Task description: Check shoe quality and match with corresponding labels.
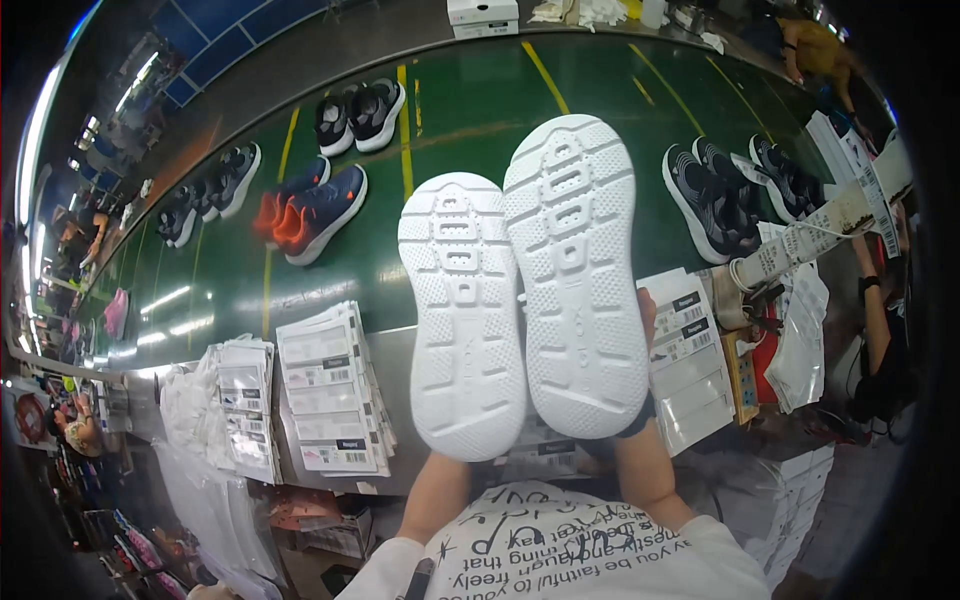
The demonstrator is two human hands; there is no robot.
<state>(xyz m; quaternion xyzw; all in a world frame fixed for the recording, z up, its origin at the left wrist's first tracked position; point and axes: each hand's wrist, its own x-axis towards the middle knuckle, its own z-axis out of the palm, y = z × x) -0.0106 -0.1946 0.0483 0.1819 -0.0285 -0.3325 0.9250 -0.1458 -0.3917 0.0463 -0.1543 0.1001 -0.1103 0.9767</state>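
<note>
White soles (550, 290) block the middle; green belt (470, 120) lies open toward navy shoes (330, 208) leftward.

The right forearm (640, 465) reaches forward below the right hand (648, 310), only partly visible; the left forearm (437, 497) extends toward the hidden left hand.

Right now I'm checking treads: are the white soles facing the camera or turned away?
Facing the camera: the left sole and the right sole both show their grooves.
</note>
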